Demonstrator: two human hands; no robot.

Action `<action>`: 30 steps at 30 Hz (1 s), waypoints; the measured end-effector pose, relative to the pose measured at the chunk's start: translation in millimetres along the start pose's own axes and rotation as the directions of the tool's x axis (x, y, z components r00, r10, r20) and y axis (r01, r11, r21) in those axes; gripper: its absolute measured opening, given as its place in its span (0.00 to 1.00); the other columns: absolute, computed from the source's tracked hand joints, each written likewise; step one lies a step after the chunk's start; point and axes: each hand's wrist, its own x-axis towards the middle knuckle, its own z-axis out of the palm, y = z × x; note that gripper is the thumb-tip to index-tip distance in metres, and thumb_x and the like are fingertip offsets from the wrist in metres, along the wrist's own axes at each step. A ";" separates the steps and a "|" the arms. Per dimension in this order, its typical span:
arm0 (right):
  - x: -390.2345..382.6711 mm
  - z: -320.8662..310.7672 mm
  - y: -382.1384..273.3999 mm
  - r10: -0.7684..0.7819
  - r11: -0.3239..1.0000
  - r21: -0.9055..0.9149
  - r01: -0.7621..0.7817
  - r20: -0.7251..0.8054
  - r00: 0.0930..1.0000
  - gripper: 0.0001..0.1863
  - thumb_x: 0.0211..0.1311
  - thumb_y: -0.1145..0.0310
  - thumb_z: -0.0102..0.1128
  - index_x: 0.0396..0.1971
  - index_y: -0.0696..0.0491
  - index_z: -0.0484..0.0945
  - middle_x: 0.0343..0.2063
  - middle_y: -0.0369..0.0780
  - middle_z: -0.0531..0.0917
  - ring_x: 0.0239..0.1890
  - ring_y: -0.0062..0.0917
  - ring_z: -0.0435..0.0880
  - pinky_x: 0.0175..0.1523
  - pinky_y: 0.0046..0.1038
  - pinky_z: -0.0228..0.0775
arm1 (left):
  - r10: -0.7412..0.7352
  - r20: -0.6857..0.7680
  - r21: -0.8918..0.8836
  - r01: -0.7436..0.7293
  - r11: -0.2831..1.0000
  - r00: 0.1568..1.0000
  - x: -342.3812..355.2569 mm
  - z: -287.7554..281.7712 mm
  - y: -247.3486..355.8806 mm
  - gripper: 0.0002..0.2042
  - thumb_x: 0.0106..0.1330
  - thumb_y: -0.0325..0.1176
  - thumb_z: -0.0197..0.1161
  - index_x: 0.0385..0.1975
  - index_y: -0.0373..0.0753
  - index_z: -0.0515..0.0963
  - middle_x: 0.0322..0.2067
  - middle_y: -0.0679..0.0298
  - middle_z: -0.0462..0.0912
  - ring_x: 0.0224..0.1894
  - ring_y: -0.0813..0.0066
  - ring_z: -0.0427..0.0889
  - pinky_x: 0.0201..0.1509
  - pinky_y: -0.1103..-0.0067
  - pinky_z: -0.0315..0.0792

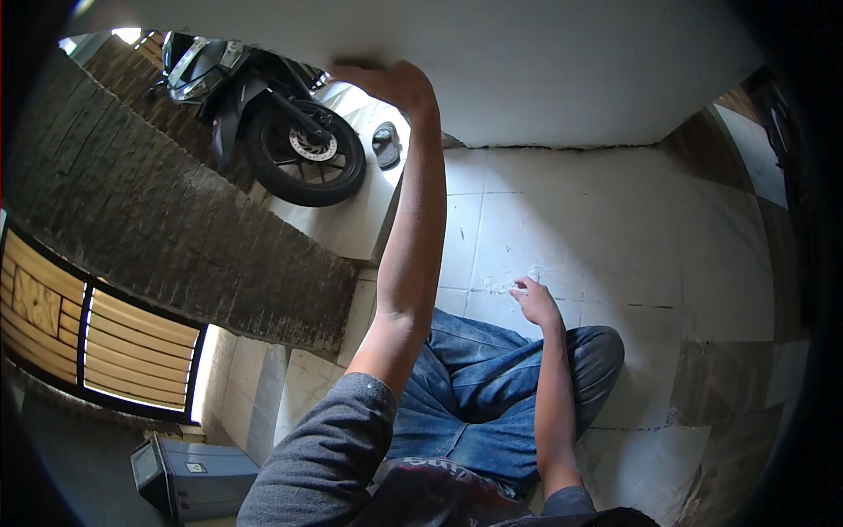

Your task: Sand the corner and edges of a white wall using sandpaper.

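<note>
White residue [499, 286] lay just beside your right hand [537, 304], its fingers loosely parted; your blurred left hand's [393, 86] grip I couldn't tell.

white tiles [527, 224], blue jeans [487, 382], gray sleeve [325, 448]

Motorcycle [237, 101] near a dark slipper [385, 147]

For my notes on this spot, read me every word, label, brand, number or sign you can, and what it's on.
Dark shirt: pale lettering, upside down and partly hidden by folds; I won't quote it.
Grey bin: small label, too small to read.
Motorcycle: any markings are too small to read.
</note>
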 end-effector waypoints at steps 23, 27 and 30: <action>2.2 6.9 4.4 0.005 0.996 -0.090 -0.002 0.030 1.000 0.21 0.60 0.61 0.57 0.50 0.55 0.73 0.48 0.48 0.78 0.51 0.39 0.77 0.56 0.33 0.66 | -0.251 -0.045 0.237 0.254 0.937 0.967 54.2 -50.8 50.9 0.32 0.65 0.35 0.51 0.63 0.23 0.48 0.55 0.37 0.65 0.59 0.52 0.65 0.61 0.69 0.62; 1.1 6.1 5.2 -0.013 0.997 -0.078 0.015 0.030 0.999 0.21 0.60 0.60 0.57 0.50 0.56 0.73 0.48 0.48 0.78 0.51 0.40 0.77 0.56 0.33 0.66 | 0.336 -0.159 -0.002 -0.340 0.940 0.928 93.5 -64.5 56.2 0.20 0.65 0.30 0.51 0.53 0.23 0.65 0.36 0.45 0.79 0.37 0.56 0.80 0.46 0.70 0.70; 4.1 8.5 4.9 0.008 0.996 -0.084 -0.006 0.033 0.999 0.22 0.59 0.61 0.58 0.50 0.56 0.73 0.48 0.49 0.77 0.52 0.41 0.76 0.56 0.35 0.66 | 0.288 -0.185 -0.080 -0.307 0.949 0.939 130.7 -73.7 63.5 0.17 0.63 0.27 0.51 0.49 0.23 0.65 0.38 0.44 0.78 0.40 0.52 0.79 0.48 0.69 0.69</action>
